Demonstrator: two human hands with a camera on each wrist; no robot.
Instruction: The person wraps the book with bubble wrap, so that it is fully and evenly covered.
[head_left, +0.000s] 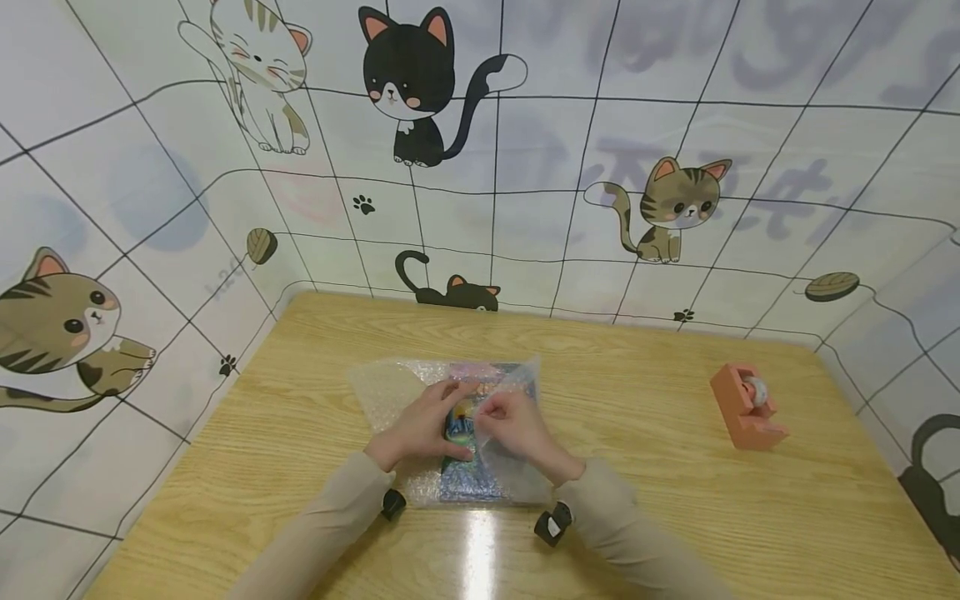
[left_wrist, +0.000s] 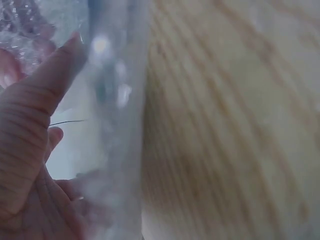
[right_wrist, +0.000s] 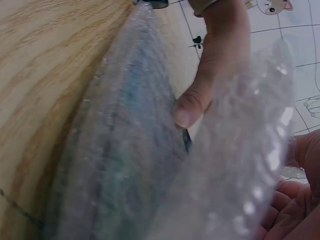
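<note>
Under bubble wrap [head_left: 390, 387], book [head_left: 468, 479] half hidden; left hand [head_left: 420, 425] pressing flat, right hand [head_left: 517, 429] pinching wrap.

Bubble wrap [head_left: 390, 387] and both hands partly cover the book [head_left: 468, 475]; its cover print is illegible. Left wrist view is blurred. The desk [head_left: 675, 517] is cut off at the frame's lower edge.

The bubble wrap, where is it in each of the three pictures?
Head view: the bubble wrap lies mid-table around a colourful flat item, under both hands.
Left wrist view: the bubble wrap runs down the left-centre, beside the left hand.
Right wrist view: the bubble wrap fills the middle and right, a flap lifted by the right hand.
Shared landmark: the wooden table.
</note>
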